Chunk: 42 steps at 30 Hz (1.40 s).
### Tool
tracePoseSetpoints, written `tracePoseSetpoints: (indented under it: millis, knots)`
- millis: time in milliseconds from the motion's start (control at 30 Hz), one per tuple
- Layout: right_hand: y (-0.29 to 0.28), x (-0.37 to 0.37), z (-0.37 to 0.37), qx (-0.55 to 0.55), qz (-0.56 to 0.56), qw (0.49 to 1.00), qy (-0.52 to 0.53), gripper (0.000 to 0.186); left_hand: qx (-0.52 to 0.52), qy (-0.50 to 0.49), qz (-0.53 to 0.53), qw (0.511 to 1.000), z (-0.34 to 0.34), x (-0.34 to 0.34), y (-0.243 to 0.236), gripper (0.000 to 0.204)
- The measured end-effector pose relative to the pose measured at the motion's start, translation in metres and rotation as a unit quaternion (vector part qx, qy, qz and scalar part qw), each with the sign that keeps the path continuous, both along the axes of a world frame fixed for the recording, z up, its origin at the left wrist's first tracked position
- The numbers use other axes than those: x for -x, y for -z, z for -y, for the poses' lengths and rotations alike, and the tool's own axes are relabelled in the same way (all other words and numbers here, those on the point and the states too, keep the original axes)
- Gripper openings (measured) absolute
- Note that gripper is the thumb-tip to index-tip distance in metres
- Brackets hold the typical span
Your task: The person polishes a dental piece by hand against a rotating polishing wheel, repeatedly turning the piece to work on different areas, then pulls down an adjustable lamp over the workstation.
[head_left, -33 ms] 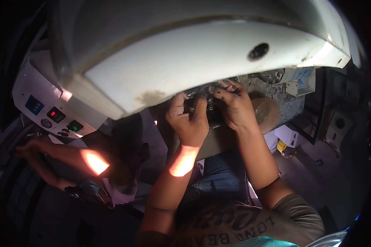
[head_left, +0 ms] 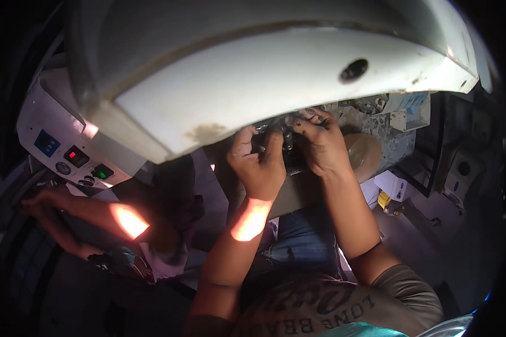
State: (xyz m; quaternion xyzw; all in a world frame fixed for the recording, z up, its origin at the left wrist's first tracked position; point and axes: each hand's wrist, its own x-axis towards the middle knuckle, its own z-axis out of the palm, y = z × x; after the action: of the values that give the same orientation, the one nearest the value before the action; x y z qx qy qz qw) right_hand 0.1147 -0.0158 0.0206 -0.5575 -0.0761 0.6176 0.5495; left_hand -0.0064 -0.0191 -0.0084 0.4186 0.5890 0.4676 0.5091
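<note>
Beneath the rim of a large white hood (head_left: 225,101), my two hands meet over a dark, glossy small part (head_left: 288,139). My left hand (head_left: 260,165) has its thumb and fingers curled against the part's left side. On the other side, the bent fingers of my right hand (head_left: 323,145) press on it; their tips are smudged black. The hood's edge and my fingers hide much of the part, so its exact kind does not show. A grey, stained worktop (head_left: 396,140) extends to the right of my hands.
A tan round dish (head_left: 368,154) sits beside my right wrist. Farther right is a small open box (head_left: 413,117). At left stands a white control panel (head_left: 90,146) with lit displays; a co-worker's forearm (head_left: 90,210) reaches below it. A yellow object (head_left: 384,200) lies lower right.
</note>
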Motion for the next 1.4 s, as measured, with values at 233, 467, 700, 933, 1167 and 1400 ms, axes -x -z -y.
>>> tracePoseSetpoints:
  millis: [233, 467, 700, 933, 1167, 1400]
  knots:
    - [-0.007, 0.005, -0.006, 0.012, 0.048, 0.999, 0.018, 0.019, 0.063, -0.038, 0.061, 0.995, -0.007, -0.009, -0.007, 0.014]
    - [-0.011, 0.011, -0.005, 0.015, 0.071, 0.997, 0.020, 0.016, 0.061, -0.062, 0.167, 0.982, -0.004, -0.004, -0.006, 0.008]
    - [-0.024, 0.013, -0.002, 0.030, 0.087, 0.996, 0.019, 0.012, 0.045, -0.073, 0.198, 0.976, -0.001, -0.006, -0.008, 0.007]
    - [-0.024, 0.017, -0.002, 0.021, 0.090, 0.995, 0.040, 0.011, 0.077, -0.085, 0.148, 0.982, -0.006, -0.007, -0.003, 0.005]
    - [-0.027, 0.018, -0.003, 0.030, 0.098, 0.994, 0.041, 0.011, 0.118, -0.123, 0.195, 0.966, -0.004, -0.008, 0.000, 0.006]
    - [-0.027, 0.017, -0.001, 0.009, 0.108, 0.993, 0.040, 0.011, 0.070, -0.083, 0.213, 0.971, -0.006, -0.008, -0.008, 0.009]
